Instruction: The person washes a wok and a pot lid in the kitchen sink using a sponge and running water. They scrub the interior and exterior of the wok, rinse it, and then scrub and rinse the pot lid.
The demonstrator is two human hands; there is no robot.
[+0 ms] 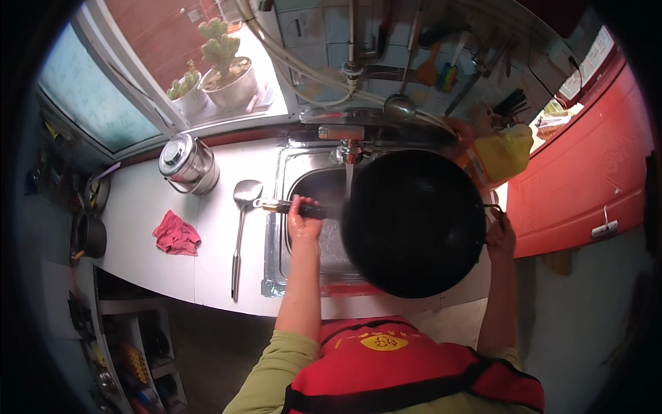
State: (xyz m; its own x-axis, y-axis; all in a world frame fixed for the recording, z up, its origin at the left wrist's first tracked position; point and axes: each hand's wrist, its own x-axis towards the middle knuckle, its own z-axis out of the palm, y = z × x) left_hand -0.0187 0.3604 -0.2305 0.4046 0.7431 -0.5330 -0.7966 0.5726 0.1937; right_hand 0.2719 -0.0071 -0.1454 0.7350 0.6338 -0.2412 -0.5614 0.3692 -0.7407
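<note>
A large black wok (414, 225) is held over the right part of a stainless steel sink (331, 259). My left hand (304, 220) grips its long dark handle, and my right hand (500, 235) holds the small loop handle on the opposite side. Water runs from the faucet (349, 150) just beside the wok's left rim. Left of the sink lies a metal wok spatula (236, 253) on the white counter (217, 269). A crumpled pink cloth (177, 234) rests farther left.
A lidded metal container (189, 163) stands by the window, with potted cacti (227, 67) beyond. A yellow plastic jug (499, 155) is behind the wok at right. A ladle (399, 107) and other utensils hang on the wall. A red panel (579, 155) borders the right side.
</note>
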